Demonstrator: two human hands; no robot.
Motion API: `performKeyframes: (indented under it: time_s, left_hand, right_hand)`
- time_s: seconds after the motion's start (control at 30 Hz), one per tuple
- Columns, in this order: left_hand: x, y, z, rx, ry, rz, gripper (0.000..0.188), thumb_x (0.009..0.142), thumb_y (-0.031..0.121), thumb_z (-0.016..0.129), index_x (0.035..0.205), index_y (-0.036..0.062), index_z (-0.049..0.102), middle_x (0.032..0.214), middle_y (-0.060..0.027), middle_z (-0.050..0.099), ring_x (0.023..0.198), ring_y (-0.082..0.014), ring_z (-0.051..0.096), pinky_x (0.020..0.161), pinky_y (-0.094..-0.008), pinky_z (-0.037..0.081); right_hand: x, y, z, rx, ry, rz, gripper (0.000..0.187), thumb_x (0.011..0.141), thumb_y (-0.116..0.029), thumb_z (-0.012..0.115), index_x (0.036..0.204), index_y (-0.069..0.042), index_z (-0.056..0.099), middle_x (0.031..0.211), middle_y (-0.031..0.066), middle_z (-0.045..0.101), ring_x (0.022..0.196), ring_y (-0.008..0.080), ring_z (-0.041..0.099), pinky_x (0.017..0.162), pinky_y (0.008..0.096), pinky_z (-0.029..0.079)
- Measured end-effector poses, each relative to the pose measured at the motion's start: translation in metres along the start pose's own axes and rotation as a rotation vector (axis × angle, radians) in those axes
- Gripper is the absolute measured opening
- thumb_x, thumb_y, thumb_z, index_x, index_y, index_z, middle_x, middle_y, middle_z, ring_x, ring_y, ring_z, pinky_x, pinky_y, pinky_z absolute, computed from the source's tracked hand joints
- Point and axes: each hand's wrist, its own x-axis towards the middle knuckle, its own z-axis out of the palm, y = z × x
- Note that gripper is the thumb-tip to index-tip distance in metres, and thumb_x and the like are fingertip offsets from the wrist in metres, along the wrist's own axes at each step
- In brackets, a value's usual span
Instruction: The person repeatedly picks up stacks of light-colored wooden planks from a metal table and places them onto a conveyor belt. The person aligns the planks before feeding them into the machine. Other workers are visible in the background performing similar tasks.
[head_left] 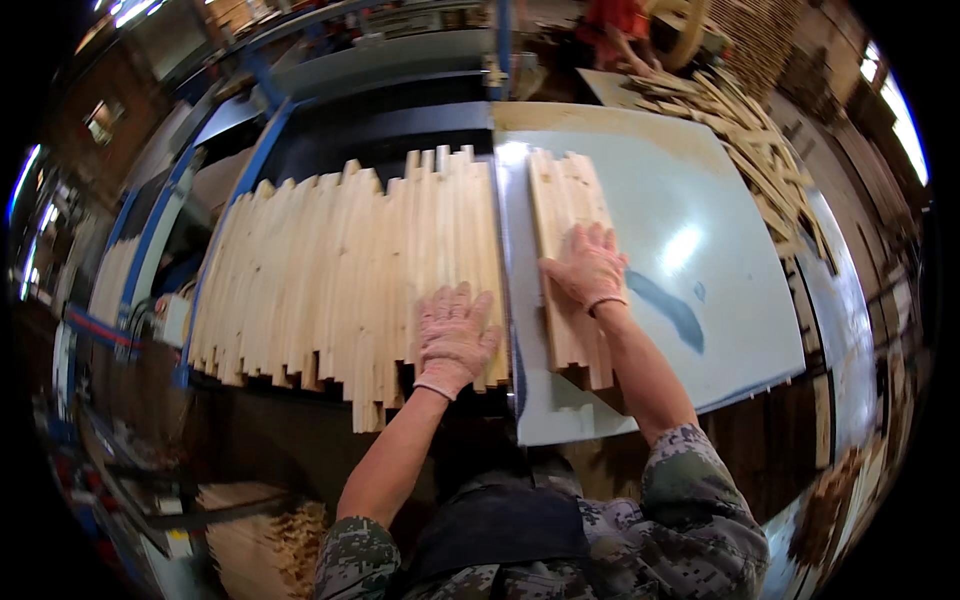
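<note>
A wide row of pale wooden strips [310, 260] lies side by side on a dark bed, their ends uneven. My left hand [455, 335], in a pinkish work glove, rests flat on the right part of that row with its fingers spread. On the pale metal tabletop [700, 240] to the right is a smaller bundle of wooden strips [570, 200]. Flat across this bundle lies my gloved right hand [588, 265], thumb out toward the bundle's left edge and fingers pointing away. Both palms hide the wood beneath them.
A blue frame [262, 150] runs along the bed's left side. Beyond the tabletop, a heap of loose wooden strips [750, 150] lies at the far right. A person in red [620, 35] is beside it. More wood [265, 540] lies low at the left.
</note>
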Motion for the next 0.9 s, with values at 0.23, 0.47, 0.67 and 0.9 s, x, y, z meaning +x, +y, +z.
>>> performKeyframes:
  time_s: [0.23,0.47,0.67,0.9]
  left_hand:
    - [-0.044,-0.057,-0.032,-0.233,0.246,-0.136,0.067,0.098,0.048,0.064,0.152,0.0105,0.056,0.161,-0.022,0.05,0.152,-0.0413,0.041,0.128,-0.0538,0.024]
    - [-0.217,-0.162,-0.082,-0.863,0.718,-0.555,0.025,0.102,0.012,0.068,0.12,-0.0031,0.075,0.116,-0.014,0.078,0.108,-0.0214,0.074,0.095,-0.0321,0.057]
    - [-0.491,-0.216,0.109,-0.48,0.246,-1.187,0.041,0.104,0.035,0.062,0.118,-0.0015,0.075,0.119,-0.0263,0.073,0.116,-0.042,0.068,0.097,-0.0459,0.053]
    - [-0.733,-0.046,0.264,-0.934,-0.3,-1.726,0.039,0.108,0.02,0.054,0.147,0.0163,0.06,0.134,-0.0136,0.07,0.104,-0.035,0.071,0.088,-0.05,0.059]
  right_hand:
    - [0.005,0.006,0.01,-0.097,0.106,-0.192,0.099,0.089,-0.067,0.07,0.166,-0.011,0.039,0.172,0.0248,0.032,0.161,0.043,0.025,0.129,0.0602,0.019]
    - [-0.052,-0.159,0.035,0.508,0.035,-0.885,0.071,0.088,-0.023,0.084,0.15,-0.003,0.057,0.146,0.0238,0.062,0.135,0.0412,0.059,0.116,0.0437,0.047]
    - [-0.182,-0.421,0.093,0.613,-0.443,-1.308,0.063,0.096,-0.03,0.075,0.152,-0.01,0.057,0.155,0.0195,0.057,0.14,0.035,0.057,0.115,0.0397,0.048]
    - [-0.267,-0.703,0.167,0.589,-0.192,-1.509,0.056,0.097,-0.036,0.073,0.144,-0.009,0.057,0.135,0.0195,0.064,0.123,0.0408,0.06,0.105,0.0479,0.049]
